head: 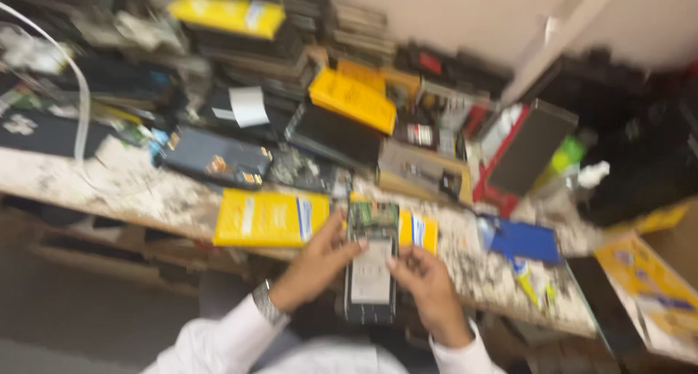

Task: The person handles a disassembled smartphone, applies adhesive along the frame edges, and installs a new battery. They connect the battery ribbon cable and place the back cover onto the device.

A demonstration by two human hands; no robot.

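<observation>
Phone (371, 265) with its back cover off sits between both hands, held upright over the near edge of the table (131, 185). Its opened back shows a green circuit board at the top, a pale rectangular battery in the middle and a dark frame around both; blur hides finer detail. The left hand (320, 261) grips the phone's left side, thumb laid toward the upper edge, a metal watch on the wrist and a white sleeve behind it. The right hand (425, 279) closes on the phone's right edge with fingertips on the battery area.

Just left of the left hand lies a flat yellow package (265, 218), and a smaller yellow pack (420, 230) peeks out just above the right hand, partly hidden by the phone. To the right of the right hand rests a blue flat piece (525, 241), with a small yellow and blue tube (525, 278) beside it. Farther beyond the hands lie a dark phone body (214, 159), another yellow box (352, 98), a red and grey open box (523, 152), and stacked clutter too blurred to identify. Nothing stands between the hands and the phone.
</observation>
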